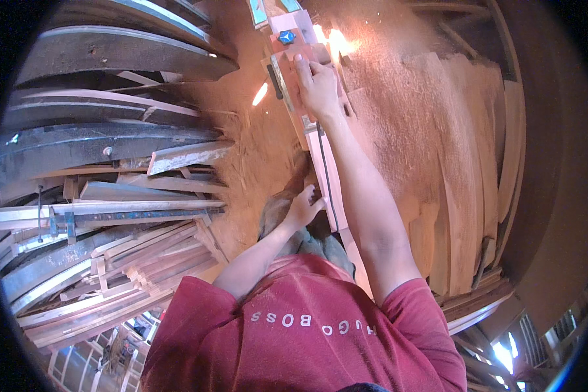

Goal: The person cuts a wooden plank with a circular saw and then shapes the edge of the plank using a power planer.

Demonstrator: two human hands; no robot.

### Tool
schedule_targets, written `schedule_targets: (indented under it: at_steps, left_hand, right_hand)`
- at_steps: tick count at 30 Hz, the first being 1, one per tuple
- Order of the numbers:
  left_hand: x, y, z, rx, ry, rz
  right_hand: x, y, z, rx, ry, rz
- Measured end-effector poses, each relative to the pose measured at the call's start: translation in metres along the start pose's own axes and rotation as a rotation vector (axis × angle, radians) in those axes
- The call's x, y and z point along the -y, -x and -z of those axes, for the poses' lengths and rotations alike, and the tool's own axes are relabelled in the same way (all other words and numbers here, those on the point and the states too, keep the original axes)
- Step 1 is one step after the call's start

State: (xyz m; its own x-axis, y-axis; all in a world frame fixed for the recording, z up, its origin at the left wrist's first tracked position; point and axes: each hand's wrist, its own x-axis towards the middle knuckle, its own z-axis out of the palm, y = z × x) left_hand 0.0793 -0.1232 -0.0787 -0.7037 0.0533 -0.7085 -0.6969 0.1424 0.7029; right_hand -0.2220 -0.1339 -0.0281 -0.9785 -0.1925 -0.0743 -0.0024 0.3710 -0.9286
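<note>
Ahead of me, my right hand [319, 91] presses on a reddish block [291, 72] on a narrow woodworking machine. Its thumb points forward along the block while the other fingers curl down over the right side. A blue star-shaped knob [286, 37] stands just beyond these fingers. From there a long pale wooden board [321, 160] with a dark strip [328, 179] along it runs back toward my body. My left hand [302, 210] is low beside the board's left edge, its fingers apart and the fingertips close to or touching that edge. What lies under my right palm is hidden.
Curved planks and offcuts [111, 140] are heaped on the left. Sawdust [242, 196] covers the floor around the machine. Long dusty boards [460, 183] lie on the right. Bright light patches [338, 42] fall near the machine's far end.
</note>
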Motion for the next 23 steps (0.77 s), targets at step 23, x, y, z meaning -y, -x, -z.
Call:
schedule_targets:
  at_steps: [23]
  left_hand:
    - [0.109, 0.026, -0.024, -0.041, 0.568, 0.194]
  right_hand:
    - [0.015, 0.002, 0.031, 0.237, -0.303, 0.334]
